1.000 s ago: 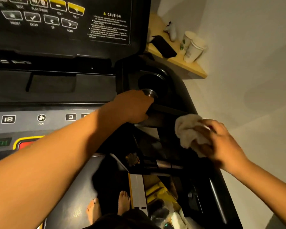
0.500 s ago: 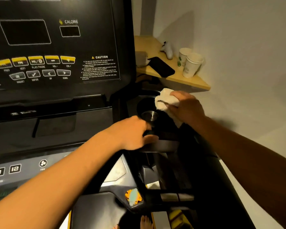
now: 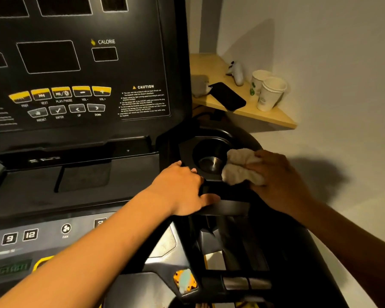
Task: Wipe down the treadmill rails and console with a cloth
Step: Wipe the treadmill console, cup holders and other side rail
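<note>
Console (image 3: 76, 63) reads CALORIE and CAUTION while right hand (image 3: 278, 183) grips cloth (image 3: 238, 167) and left hand (image 3: 180, 187) clasps handle (image 3: 229, 207).

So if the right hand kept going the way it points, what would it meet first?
Probably the cup holder: the right hand points left and away, its cloth at the holder's right rim. Depth is unclear; it might skim over the well.
</note>
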